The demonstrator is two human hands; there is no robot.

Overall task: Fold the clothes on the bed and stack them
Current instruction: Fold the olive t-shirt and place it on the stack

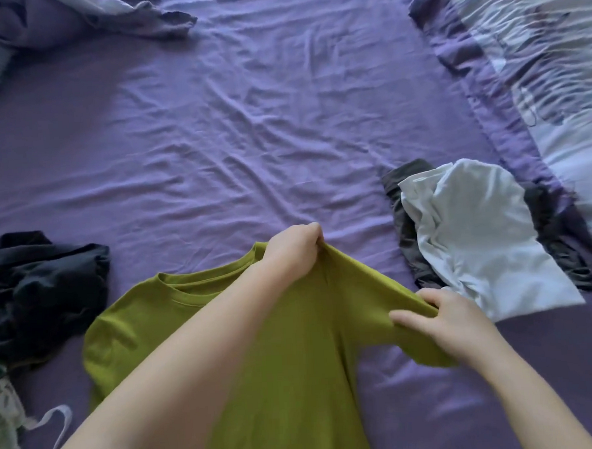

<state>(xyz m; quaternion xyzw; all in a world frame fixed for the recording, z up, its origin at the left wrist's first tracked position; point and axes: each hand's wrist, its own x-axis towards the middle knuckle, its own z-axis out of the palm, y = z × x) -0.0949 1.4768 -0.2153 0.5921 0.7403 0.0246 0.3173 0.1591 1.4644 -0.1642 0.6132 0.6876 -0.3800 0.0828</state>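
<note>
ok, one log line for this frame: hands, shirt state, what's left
left hand: pinches green shirt shoulder | right hand: grips sleeve end | shirt: spread on bed, unfolded | unfolded: dark pile left, white garment right

Dim soft light, edges blurry/warped.

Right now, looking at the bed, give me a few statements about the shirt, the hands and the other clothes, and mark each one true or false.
1. Both hands grip the green shirt. True: the left hand pinches its shoulder, the right hand holds its sleeve.
2. The green shirt is already folded into a neat square. False: it lies spread out, neckline showing.
3. A white garment lies on the right, on top of a dark grey one. True.
4. The sheet is white. False: it is purple.
5. A dark crumpled garment lies to the left of the shirt. True.
</note>
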